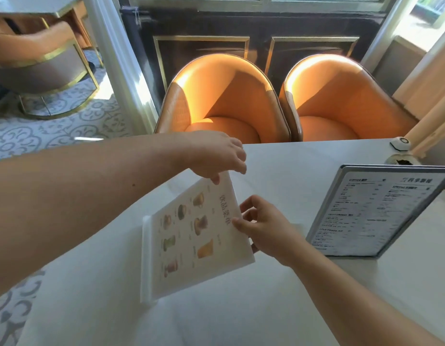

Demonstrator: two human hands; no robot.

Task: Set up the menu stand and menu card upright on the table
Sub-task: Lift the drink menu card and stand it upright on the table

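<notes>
Card (191, 236): drinks menu with pictured cups, tilted back and turned sideways over the near middle of the surface (241, 308); lower left edge sits in or against a pale clear base (147, 258), seating unclear; not yet upright.
Right hand (264, 228): at the card's right edge; fingers (244, 227) curled, thumb and forefinger pinching the edge, the rest loosely bent.
Left hand (214, 156): reaching over from the left, fingertips pinching the card's far top corner; other fingers partly spread.
Stand (376, 211): framed menu, grey border, dense text, leaning back on its own at the right, well apart from both hands; judged already set up.
Done, as judged: framed stand standing; card picked up and held at two edges.
Left, as judged: turn the card square, settle it on its base, let go once it stands alone.
Risk, as judged: thin card may flex or tip if released while tilted.
Far right corner: small round white puck (401, 143) and a dark-filled dish (401, 161), untouched.
Beyond the surface: two orange chairs (224, 103), tucked close, empty.
</notes>
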